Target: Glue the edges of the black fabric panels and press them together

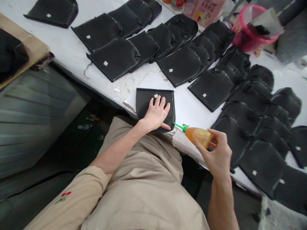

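Observation:
A black flat piece (144, 103) with a small white label lies at the table's near edge. My left hand (157, 113) rests on it, fingers spread and palm down. In my right hand (218, 151) is a squeeze bottle (198, 136) of amber liquid with a green nozzle. The bottle is tilted, and its nozzle tip is at the right edge of the black piece, close to my left thumb. Part of the piece's lower edge is hidden under my left hand and wrist.
Overlapping rows of similar black pieces (181, 65) cover much of the white table (192, 105). A pink bucket (250, 28) and a pink box (207, 11) stand at the back. A wooden board (35, 44) juts in at the left.

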`<state>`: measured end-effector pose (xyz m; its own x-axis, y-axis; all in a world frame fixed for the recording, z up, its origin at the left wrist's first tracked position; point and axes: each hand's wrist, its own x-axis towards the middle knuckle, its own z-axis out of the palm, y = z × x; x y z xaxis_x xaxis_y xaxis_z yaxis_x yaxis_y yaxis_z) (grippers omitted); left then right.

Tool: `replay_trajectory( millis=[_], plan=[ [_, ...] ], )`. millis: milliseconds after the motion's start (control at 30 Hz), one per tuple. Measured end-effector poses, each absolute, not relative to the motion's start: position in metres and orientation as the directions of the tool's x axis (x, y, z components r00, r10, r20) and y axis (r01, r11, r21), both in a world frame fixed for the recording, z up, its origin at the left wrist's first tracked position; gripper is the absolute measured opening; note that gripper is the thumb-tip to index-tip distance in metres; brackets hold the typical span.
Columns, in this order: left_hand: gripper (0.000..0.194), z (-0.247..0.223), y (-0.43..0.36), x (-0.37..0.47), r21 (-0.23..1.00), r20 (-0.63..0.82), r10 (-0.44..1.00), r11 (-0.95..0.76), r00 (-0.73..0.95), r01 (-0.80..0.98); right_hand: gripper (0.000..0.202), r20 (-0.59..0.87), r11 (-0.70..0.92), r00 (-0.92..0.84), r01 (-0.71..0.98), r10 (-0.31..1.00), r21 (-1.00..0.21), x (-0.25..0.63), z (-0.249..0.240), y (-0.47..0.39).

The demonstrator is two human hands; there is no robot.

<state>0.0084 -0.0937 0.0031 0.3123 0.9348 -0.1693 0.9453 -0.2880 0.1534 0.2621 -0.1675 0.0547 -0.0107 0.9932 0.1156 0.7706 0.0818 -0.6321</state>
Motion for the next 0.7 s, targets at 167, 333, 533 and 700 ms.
replay_trajectory(
  millis=[167,333,533,700],
  plan=[
    [0.115,0.003,-0.093,0.008,0.151,-0.195,0.933,-0.277,0.304,0.949,0.059,0.095,0.053,0.012,0.763,0.995,-0.644,0.267,0.052,-0.178],
    [0.116,0.004,-0.093,0.009,0.154,-0.192,0.931,-0.283,0.310,0.947,0.059,0.064,0.026,0.025,0.735,0.998,-0.678,0.269,0.050,-0.185],
    [0.105,0.011,-0.093,0.000,0.174,-0.215,0.907,-0.329,0.362,0.928,0.059,0.060,0.015,0.038,0.709,0.997,-0.705,0.270,0.048,-0.190],
    [0.097,0.012,-0.083,-0.003,0.168,-0.186,0.906,-0.353,0.381,0.920,0.060,0.075,0.010,0.063,0.701,0.995,-0.713,0.268,0.045,-0.181]
  ],
)
